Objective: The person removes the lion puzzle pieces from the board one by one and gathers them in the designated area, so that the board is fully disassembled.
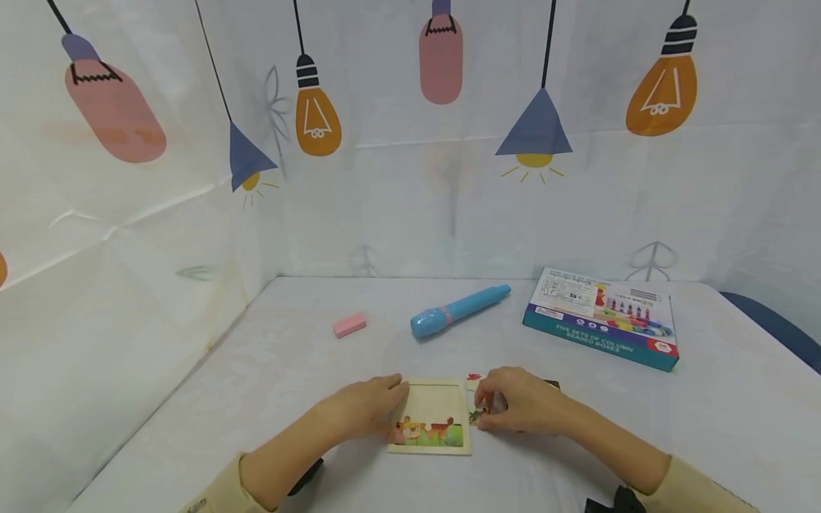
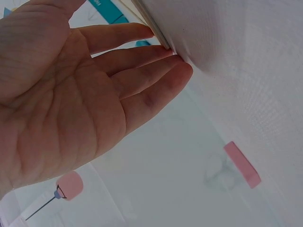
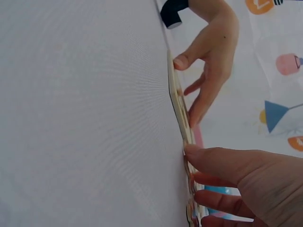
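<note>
A shallow wooden puzzle tray (image 1: 436,399) lies flat, with picture pieces of an animal on grass (image 1: 430,432) along its near side. My left hand (image 1: 372,406) is at the tray's left edge, thumb and fairly straight fingertips touching the frame; the left wrist view shows the palm (image 2: 66,99) holding nothing. Just right of the tray, my right hand (image 1: 522,399) pinches a printed puzzle piece (image 1: 476,415) between thumb and fingers, low at the table. In the right wrist view its thumb (image 3: 213,161) presses the piece's edge. The hand covers most of the loose pieces.
Behind the tray lie a pink block (image 1: 349,325) and a blue toy microphone (image 1: 458,311). A boxed bead set (image 1: 603,317) sits at the back right. Another dark-edged piece (image 1: 551,384) shows beyond the right hand. A printed white curtain (image 1: 410,214) hangs behind the table.
</note>
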A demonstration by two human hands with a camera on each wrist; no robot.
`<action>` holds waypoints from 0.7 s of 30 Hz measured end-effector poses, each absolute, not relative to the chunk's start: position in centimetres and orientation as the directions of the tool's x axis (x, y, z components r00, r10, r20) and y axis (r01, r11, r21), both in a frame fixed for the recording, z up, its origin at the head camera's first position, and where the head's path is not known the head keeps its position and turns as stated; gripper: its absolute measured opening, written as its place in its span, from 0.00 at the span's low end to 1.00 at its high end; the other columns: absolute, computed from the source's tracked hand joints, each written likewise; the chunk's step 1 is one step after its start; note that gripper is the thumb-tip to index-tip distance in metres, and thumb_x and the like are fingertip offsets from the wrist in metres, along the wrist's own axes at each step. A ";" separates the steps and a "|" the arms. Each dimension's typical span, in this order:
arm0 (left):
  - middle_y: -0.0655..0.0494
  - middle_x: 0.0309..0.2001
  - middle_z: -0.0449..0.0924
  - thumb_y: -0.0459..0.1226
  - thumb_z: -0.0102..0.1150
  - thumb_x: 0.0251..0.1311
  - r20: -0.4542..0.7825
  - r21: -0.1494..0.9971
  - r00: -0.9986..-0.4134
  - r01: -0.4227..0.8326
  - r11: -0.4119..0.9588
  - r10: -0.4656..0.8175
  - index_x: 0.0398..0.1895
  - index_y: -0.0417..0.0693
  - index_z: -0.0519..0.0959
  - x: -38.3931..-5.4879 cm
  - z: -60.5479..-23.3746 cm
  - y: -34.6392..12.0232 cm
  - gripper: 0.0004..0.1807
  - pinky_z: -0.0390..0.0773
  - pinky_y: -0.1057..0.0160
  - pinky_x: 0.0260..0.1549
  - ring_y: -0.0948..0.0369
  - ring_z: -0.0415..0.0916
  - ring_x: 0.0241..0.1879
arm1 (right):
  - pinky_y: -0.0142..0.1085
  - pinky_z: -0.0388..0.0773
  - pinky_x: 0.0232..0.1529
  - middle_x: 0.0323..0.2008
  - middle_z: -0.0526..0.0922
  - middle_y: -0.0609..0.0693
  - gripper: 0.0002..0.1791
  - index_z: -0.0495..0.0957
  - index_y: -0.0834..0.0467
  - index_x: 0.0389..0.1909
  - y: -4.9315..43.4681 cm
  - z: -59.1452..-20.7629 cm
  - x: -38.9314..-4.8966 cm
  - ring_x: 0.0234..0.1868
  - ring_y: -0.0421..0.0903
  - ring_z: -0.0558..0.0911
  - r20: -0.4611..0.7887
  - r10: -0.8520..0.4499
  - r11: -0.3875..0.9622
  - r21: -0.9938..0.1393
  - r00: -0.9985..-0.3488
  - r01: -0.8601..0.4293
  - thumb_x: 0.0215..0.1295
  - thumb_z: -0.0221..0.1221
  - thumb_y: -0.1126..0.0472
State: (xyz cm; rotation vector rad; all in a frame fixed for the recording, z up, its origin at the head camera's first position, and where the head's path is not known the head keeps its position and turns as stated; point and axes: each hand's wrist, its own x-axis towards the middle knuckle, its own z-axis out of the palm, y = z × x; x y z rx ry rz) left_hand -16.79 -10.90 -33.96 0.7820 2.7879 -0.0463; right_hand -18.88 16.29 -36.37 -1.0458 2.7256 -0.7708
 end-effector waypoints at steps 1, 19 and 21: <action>0.49 0.64 0.63 0.56 0.62 0.45 -0.244 0.037 -0.827 0.514 0.857 0.506 0.63 0.46 0.64 -16.8 -33.9 -10.9 0.43 0.65 0.55 0.56 0.54 0.61 0.62 | 0.29 0.67 0.25 0.25 0.73 0.36 0.12 0.79 0.46 0.33 16.3 -36.4 -18.9 0.26 0.35 0.69 0.067 -0.657 0.630 -0.498 -0.751 -0.595 0.51 0.65 0.46; 0.47 0.63 0.63 0.56 0.62 0.45 -0.247 0.073 -0.816 0.522 0.850 0.522 0.62 0.48 0.65 -16.9 -34.0 -10.9 0.41 0.66 0.54 0.55 0.52 0.62 0.61 | 0.35 0.72 0.45 0.41 0.72 0.40 0.16 0.77 0.52 0.45 14.8 -36.1 -16.9 0.44 0.39 0.69 0.237 -0.690 0.583 -0.378 -0.684 -0.719 0.57 0.62 0.50; 0.47 0.63 0.63 0.56 0.63 0.45 -0.254 0.096 -0.817 0.511 0.854 0.517 0.63 0.50 0.64 -17.0 -33.9 -11.0 0.41 0.66 0.53 0.55 0.52 0.62 0.61 | 0.35 0.71 0.46 0.44 0.70 0.41 0.18 0.75 0.53 0.47 14.5 -36.0 -16.5 0.46 0.40 0.68 0.247 -0.697 0.568 -0.381 -0.673 -0.729 0.58 0.61 0.51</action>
